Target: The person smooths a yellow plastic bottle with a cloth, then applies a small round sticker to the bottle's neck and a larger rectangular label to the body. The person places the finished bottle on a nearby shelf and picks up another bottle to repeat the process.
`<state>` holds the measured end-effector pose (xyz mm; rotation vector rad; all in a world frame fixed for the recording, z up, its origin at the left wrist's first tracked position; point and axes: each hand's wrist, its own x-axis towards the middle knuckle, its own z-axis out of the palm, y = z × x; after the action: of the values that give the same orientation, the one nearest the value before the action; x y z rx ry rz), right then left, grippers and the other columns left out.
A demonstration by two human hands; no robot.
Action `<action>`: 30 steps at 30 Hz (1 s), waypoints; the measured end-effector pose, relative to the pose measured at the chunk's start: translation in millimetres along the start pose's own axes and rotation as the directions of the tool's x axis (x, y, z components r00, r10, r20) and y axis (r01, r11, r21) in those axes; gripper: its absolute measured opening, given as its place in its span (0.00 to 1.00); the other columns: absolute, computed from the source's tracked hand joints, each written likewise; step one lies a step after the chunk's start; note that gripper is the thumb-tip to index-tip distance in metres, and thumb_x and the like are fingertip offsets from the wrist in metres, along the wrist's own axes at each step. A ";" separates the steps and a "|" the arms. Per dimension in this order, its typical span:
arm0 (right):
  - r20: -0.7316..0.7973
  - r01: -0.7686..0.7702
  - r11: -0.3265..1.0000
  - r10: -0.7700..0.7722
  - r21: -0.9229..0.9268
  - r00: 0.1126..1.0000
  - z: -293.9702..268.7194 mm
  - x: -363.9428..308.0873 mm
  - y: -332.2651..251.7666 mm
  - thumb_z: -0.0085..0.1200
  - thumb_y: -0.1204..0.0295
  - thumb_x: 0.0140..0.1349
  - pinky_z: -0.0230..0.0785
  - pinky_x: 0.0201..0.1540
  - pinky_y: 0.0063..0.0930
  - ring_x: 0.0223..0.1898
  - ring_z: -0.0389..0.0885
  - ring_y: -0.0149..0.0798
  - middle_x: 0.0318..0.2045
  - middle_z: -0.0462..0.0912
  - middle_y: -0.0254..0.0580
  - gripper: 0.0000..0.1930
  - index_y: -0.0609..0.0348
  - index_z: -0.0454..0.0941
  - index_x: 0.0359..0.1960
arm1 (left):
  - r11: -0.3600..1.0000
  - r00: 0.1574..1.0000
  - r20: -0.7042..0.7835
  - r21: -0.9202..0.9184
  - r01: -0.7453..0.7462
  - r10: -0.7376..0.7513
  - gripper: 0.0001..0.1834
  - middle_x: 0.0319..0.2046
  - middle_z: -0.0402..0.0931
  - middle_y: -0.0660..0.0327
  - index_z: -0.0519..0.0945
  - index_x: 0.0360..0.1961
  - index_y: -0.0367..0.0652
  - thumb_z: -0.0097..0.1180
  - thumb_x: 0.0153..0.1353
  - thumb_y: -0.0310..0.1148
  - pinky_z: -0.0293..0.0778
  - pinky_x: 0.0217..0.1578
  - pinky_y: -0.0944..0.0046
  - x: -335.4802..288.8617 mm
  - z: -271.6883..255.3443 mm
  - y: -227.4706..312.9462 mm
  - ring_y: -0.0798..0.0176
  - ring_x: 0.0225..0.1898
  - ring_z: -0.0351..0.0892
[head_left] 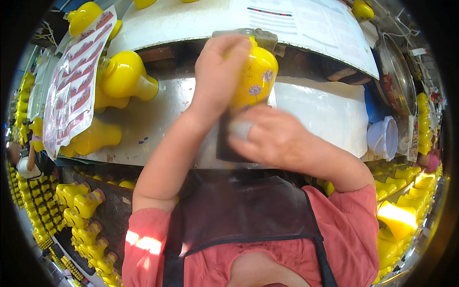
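Note:
A glossy yellow vase-shaped bottle (264,67) with purple flower prints and small dark characters lies tilted over the near edge of the bench, its neck pointing away from me. My left hand (221,67) is closed around its upper left side. My right hand (277,136) is at the bottle's lower end, fingers curled and smeared by motion. A pale grey patch (241,129) shows at those fingers; whether it is a finger cover or a held piece is unclear. Under the hands is a dark block or pad (229,150), partly hidden.
At left, a sheet of red-brown printed decals (79,71) lies over yellow bottles (125,74). A white bucket (384,137) stands at the right, below a round metal pan (397,71). A raised white board (191,24) spans the back. Rows of yellow bottles (88,203) flank me.

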<state>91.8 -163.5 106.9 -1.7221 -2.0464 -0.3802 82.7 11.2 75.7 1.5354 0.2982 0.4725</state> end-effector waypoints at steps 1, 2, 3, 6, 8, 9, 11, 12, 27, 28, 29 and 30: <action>0.037 0.034 0.999 -0.035 0.033 0.999 -3.2 1.2 -0.7 0.63 0.69 0.49 0.79 0.39 0.36 0.34 0.83 0.41 0.27 0.77 0.38 0.12 0.54 0.83 0.37 | 0.922 0.980 0.028 0.333 -0.196 0.198 0.16 0.51 0.77 0.59 0.82 0.52 0.37 0.59 0.72 0.38 0.74 0.54 0.65 -3.4 -0.2 -1.2 0.66 0.50 0.77; -0.010 -0.054 0.999 0.054 0.001 0.998 -4.4 2.7 -3.2 0.63 0.69 0.50 0.79 0.37 0.36 0.32 0.82 0.39 0.26 0.76 0.37 0.11 0.51 0.83 0.37 | 0.906 0.976 0.012 0.372 -0.204 0.215 0.18 0.51 0.77 0.56 0.83 0.52 0.38 0.61 0.69 0.41 0.74 0.55 0.61 -5.6 1.1 -3.3 0.60 0.51 0.78; -0.002 -0.134 0.989 0.134 -0.063 0.991 -9.9 -0.1 0.1 0.64 0.69 0.50 0.79 0.36 0.36 0.31 0.82 0.39 0.25 0.76 0.36 0.11 0.49 0.84 0.37 | 0.887 0.972 -0.005 0.410 -0.210 0.233 0.21 0.50 0.76 0.53 0.83 0.52 0.40 0.63 0.66 0.44 0.74 0.56 0.57 -7.9 3.3 -6.1 0.54 0.52 0.78; -0.403 -0.358 0.895 0.234 -0.266 0.885 -18.9 -11.2 16.8 0.67 0.72 0.47 0.80 0.36 0.34 0.31 0.83 0.39 0.28 0.79 0.31 0.19 0.45 0.87 0.44 | 0.905 0.968 -0.058 0.373 -0.204 0.243 0.22 0.50 0.75 0.50 0.83 0.52 0.41 0.63 0.64 0.46 0.73 0.57 0.54 -10.1 5.1 -17.2 0.48 0.52 0.78; -0.385 -0.323 0.930 0.236 -0.178 0.892 -15.2 -21.2 18.7 0.67 0.73 0.48 0.82 0.38 0.34 0.37 0.86 0.41 0.35 0.84 0.34 0.18 0.47 0.87 0.44 | 0.955 0.976 -0.093 0.245 -0.169 0.197 0.21 0.50 0.74 0.51 0.83 0.52 0.40 0.61 0.67 0.46 0.73 0.57 0.55 -6.5 4.6 -26.1 0.50 0.51 0.78; -0.286 -0.243 0.966 0.209 -0.089 0.935 -10.3 -26.0 13.0 0.67 0.74 0.49 0.82 0.38 0.35 0.39 0.87 0.42 0.37 0.84 0.36 0.17 0.49 0.87 0.43 | 0.978 0.983 -0.100 0.155 -0.136 0.153 0.21 0.50 0.75 0.51 0.83 0.52 0.40 0.59 0.68 0.46 0.73 0.57 0.56 -3.8 4.0 -30.5 0.51 0.51 0.78; -0.145 -0.098 0.985 0.119 0.145 0.982 -1.7 -34.3 -0.7 0.66 0.76 0.52 0.82 0.38 0.36 0.39 0.88 0.44 0.40 0.87 0.40 0.15 0.51 0.86 0.43 | 0.990 0.988 -0.077 0.061 -0.126 0.130 0.20 0.48 0.77 0.54 0.81 0.53 0.39 0.53 0.73 0.44 0.74 0.55 0.60 -1.5 1.5 -38.3 0.57 0.49 0.79; -0.113 -0.093 0.987 0.108 0.133 0.988 1.2 -38.1 -6.2 0.66 0.78 0.54 0.82 0.38 0.37 0.38 0.89 0.45 0.41 0.89 0.43 0.14 0.52 0.86 0.44 | 0.987 0.987 -0.054 0.059 -0.149 0.152 0.20 0.45 0.78 0.57 0.79 0.54 0.38 0.48 0.76 0.43 0.75 0.53 0.63 -1.2 -0.4 -41.3 0.61 0.47 0.79; -0.400 -0.687 0.592 0.801 0.422 0.445 26.9 -60.4 -1.6 0.66 0.84 0.58 0.79 0.38 0.28 0.35 0.88 0.39 0.36 0.88 0.45 0.12 0.60 0.82 0.43 | 0.878 0.957 0.036 0.390 -0.279 0.288 0.39 0.72 0.51 0.37 0.55 0.76 0.40 0.54 0.66 0.37 0.57 0.72 0.46 -46.6 -0.9 -38.2 0.34 0.71 0.58; -0.399 -0.738 0.507 0.850 0.446 0.344 27.1 -57.9 1.7 0.66 0.84 0.59 0.79 0.38 0.28 0.35 0.88 0.38 0.36 0.88 0.45 0.12 0.60 0.81 0.43 | 0.856 0.951 0.049 0.423 -0.298 0.306 0.40 0.73 0.50 0.36 0.54 0.76 0.40 0.54 0.66 0.37 0.55 0.72 0.45 -47.4 -1.8 -38.7 0.34 0.72 0.57; -0.422 -0.687 0.591 0.799 0.422 0.429 26.4 -55.4 1.2 0.66 0.83 0.59 0.79 0.38 0.28 0.35 0.88 0.38 0.36 0.87 0.45 0.12 0.60 0.81 0.44 | 0.835 0.944 0.058 0.452 -0.314 0.324 0.41 0.73 0.50 0.36 0.53 0.77 0.39 0.54 0.66 0.37 0.54 0.73 0.45 -48.0 -3.3 -39.3 0.33 0.73 0.55; -0.457 -0.608 0.684 0.726 0.403 0.515 25.3 -52.5 -0.1 0.67 0.83 0.59 0.79 0.38 0.29 0.35 0.88 0.38 0.36 0.87 0.45 0.13 0.60 0.81 0.44 | 0.820 0.942 0.081 0.471 -0.325 0.326 0.41 0.74 0.49 0.35 0.52 0.77 0.39 0.54 0.66 0.37 0.53 0.73 0.45 -49.4 -5.0 -39.9 0.32 0.74 0.54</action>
<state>94.7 -196.6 59.1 -1.8152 -0.8261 -0.3694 41.3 -6.5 30.6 2.0906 0.1562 0.7082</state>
